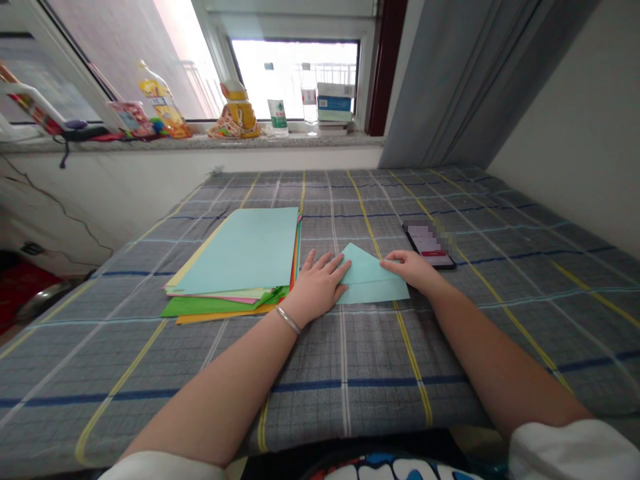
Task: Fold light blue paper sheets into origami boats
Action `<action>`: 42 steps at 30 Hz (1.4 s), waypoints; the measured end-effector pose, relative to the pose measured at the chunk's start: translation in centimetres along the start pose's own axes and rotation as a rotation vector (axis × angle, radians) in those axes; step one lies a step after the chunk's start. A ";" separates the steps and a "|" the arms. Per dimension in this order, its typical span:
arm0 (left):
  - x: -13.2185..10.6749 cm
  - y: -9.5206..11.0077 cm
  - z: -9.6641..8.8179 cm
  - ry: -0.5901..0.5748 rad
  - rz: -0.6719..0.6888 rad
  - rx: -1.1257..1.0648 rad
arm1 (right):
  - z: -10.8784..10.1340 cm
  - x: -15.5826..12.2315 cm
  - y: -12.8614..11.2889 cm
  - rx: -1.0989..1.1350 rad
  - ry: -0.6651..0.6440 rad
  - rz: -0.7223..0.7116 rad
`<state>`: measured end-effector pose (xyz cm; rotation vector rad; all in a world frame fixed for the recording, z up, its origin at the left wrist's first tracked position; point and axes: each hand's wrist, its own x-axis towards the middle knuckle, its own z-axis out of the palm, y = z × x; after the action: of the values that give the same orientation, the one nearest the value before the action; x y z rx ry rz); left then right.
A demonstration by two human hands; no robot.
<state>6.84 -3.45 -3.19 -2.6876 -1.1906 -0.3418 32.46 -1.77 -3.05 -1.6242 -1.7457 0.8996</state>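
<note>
Folded blue paper (373,290) lies inward from the near edge of the desk (310,413). Left hand (320,283), spread open, presses it, presumably for steadiness; right hand (407,269) pinches its sloping side.

A stack of coloured paper (240,250) blocked the way just left of the left hand (320,283), and a phone (425,245) lay in the way just beyond the right hand (413,268). Between these two, past the tip of the folded sheet (367,277), a free lane of surface (340,200) ran toward the window sill (195,143). More room opened right of the phone and between the forearms (220,387).
</note>
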 end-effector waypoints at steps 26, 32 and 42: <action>0.6 1.2 -2.1 0.126 0.183 -0.101 | 2.9 -1.2 -2.8 0.877 -0.280 0.273; 0.7 1.3 -1.5 0.182 0.193 -0.074 | 3.0 -1.4 -3.1 0.920 -0.331 0.284; 0.5 -0.1 -1.7 0.219 0.338 -0.075 | 2.5 -0.2 -2.5 1.005 -0.219 0.426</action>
<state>6.88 -3.44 -1.37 -2.7598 -0.6622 -0.6166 29.01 -2.29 -2.52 -1.2010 -0.7637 1.8235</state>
